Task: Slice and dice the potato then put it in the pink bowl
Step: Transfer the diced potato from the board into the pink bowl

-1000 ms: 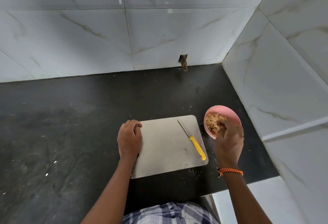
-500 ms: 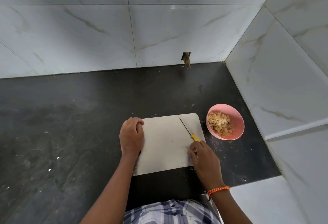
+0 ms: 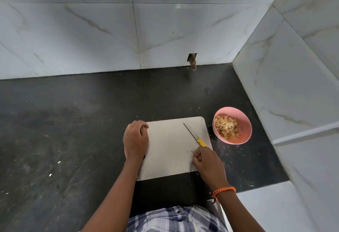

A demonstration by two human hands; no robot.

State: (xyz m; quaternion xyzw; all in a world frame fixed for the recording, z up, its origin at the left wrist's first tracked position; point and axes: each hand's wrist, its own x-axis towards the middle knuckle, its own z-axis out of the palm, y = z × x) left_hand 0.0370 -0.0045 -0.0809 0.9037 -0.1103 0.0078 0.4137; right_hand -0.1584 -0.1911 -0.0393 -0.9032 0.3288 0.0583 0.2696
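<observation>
Left hand (image 3: 135,140) knuckles up, fingers (image 3: 142,125) curled, right hand (image 3: 207,163) fingers bunched — both forearms extended forward

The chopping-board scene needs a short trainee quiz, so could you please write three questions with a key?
1. True or false: potato pieces lie on the cutting board.
2. Where are the diced potato pieces? A) pink bowl B) counter C) left hand
3. What does the right hand rest on?

Key: 1 false, the board shows none. 2 A. 3 The yellow handle of the knife.
</observation>
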